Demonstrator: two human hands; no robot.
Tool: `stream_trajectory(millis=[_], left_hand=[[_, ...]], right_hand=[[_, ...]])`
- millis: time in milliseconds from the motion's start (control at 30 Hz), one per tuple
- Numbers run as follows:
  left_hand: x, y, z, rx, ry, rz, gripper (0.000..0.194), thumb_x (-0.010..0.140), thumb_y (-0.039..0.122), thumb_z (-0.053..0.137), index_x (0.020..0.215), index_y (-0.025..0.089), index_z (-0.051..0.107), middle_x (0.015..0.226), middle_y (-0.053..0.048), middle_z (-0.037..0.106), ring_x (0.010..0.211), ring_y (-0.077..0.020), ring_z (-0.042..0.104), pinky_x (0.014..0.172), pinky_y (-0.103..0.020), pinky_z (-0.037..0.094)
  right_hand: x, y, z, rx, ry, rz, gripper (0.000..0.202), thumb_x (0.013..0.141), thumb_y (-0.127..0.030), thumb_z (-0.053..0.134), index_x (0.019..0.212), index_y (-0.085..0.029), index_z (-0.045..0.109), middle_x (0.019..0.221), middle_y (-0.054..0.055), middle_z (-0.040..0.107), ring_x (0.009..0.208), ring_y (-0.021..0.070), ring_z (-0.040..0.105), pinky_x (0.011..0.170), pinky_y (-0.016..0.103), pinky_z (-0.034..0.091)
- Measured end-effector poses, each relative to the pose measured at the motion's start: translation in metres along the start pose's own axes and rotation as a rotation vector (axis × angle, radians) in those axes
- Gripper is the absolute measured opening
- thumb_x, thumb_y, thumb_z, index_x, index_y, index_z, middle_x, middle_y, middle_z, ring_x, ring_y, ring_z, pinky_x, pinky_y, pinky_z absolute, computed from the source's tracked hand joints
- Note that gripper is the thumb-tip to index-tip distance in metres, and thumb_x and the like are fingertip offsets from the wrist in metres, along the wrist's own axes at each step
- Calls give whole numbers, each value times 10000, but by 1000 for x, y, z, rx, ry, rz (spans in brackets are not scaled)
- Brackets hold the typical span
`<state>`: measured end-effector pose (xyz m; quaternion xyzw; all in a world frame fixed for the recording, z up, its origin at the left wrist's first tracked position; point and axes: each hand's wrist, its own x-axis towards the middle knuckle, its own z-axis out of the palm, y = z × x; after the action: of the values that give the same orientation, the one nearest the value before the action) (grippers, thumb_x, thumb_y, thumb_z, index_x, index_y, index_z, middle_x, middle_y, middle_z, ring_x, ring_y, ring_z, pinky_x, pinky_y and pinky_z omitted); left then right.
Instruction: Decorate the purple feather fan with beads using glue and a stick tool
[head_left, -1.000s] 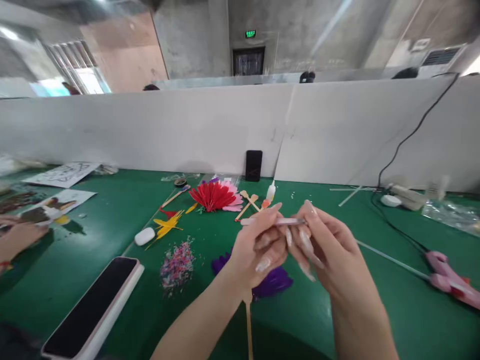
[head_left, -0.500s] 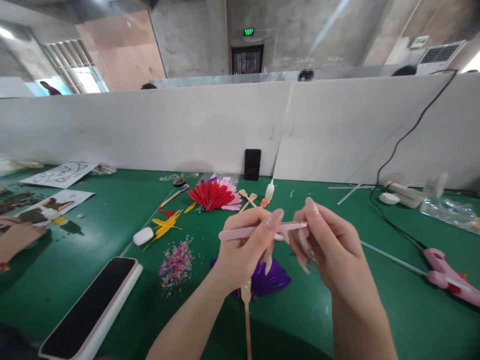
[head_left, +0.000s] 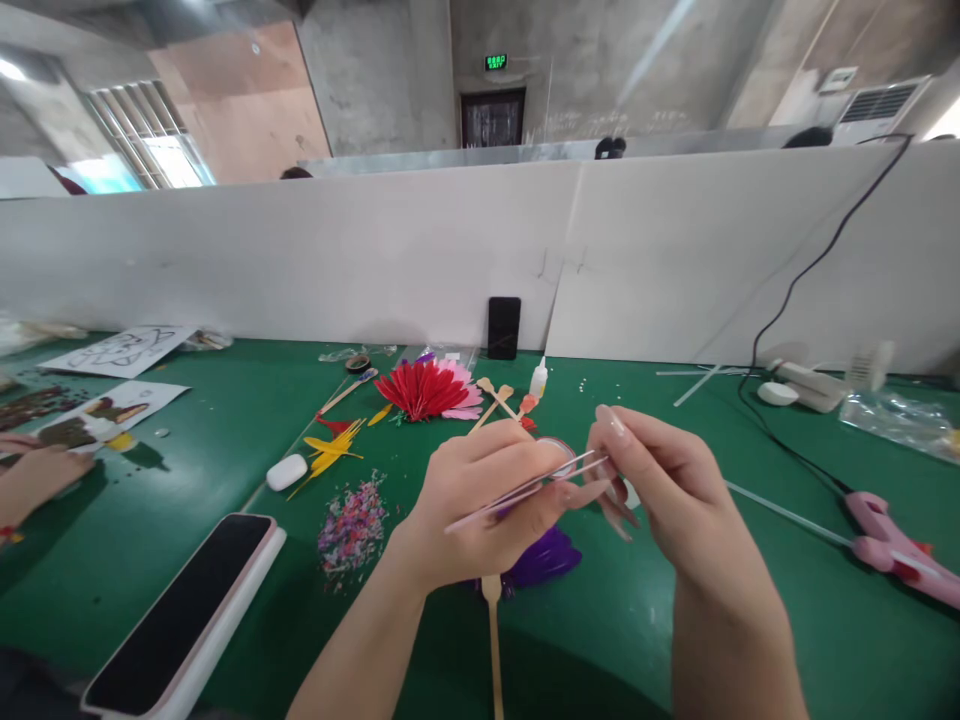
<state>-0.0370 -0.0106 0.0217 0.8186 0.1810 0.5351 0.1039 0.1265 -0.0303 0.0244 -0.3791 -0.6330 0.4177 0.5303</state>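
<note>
My left hand (head_left: 480, 495) is closed around pink tweezers (head_left: 517, 492), whose two arms point right toward my right hand. The fingers of my right hand (head_left: 649, 465) are pinched at the tweezers' tips; anything tiny between them is too small to make out. A round white and red item (head_left: 553, 453) shows partly behind my left hand. Below the hands lies a purple feathery piece (head_left: 544, 558), partly hidden, with a wooden stick (head_left: 494, 640) running down from it.
Red fan-shaped petals (head_left: 421, 390), yellow pieces (head_left: 334, 452) and colourful confetti (head_left: 352, 530) lie left of centre. A large phone (head_left: 184, 610) is near left, a pink glue gun (head_left: 900, 555) at right. Another person's hand (head_left: 45, 475) rests at far left.
My left hand has turned, so the tweezers now show both arms and slope more steeply. The fingers of my right hand have shifted slightly.
</note>
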Motion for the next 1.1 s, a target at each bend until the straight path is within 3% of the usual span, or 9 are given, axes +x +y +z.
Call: stream_trajectory(millis=[200,400,767,900,1100], left_hand=[[-1,-2,-2,-9,-43,1,86,830,205,550,856,146,607,686,-18,599,603,-89,524,522,-196,430],[-3,-1,0,33,-8,-2,109,834,193,523,757,143,583,597,3,540,525,-76,475,465,-191,366],[-3,4,1,-133,32,-178,145,834,160,499,717,171,584,471,39,517,427,-68,464,457,-203,371],[-4,2,6,-333,66,-346,186,853,190,503,686,159,580,437,39,533,373,-55,477,434,-186,390],[2,-8,14,-781,107,-593,306,862,299,514,595,149,496,398,51,500,291,-56,482,302,-148,313]], right_hand=[[2,2,-1,45,-54,30,366,912,-404,430,616,-189,444,464,-57,377,383,57,321,329,170,296],[2,3,-1,83,-88,60,386,913,-396,436,591,-183,429,448,-64,355,378,50,305,325,165,280],[4,2,3,232,-147,148,396,898,-422,449,583,-183,422,445,-69,324,363,46,296,306,165,243],[3,3,3,246,-132,127,390,907,-416,432,597,-180,447,456,-59,373,360,47,337,312,166,277],[7,0,7,104,-55,65,355,895,-400,469,619,-177,479,494,-37,492,406,62,467,405,184,394]])
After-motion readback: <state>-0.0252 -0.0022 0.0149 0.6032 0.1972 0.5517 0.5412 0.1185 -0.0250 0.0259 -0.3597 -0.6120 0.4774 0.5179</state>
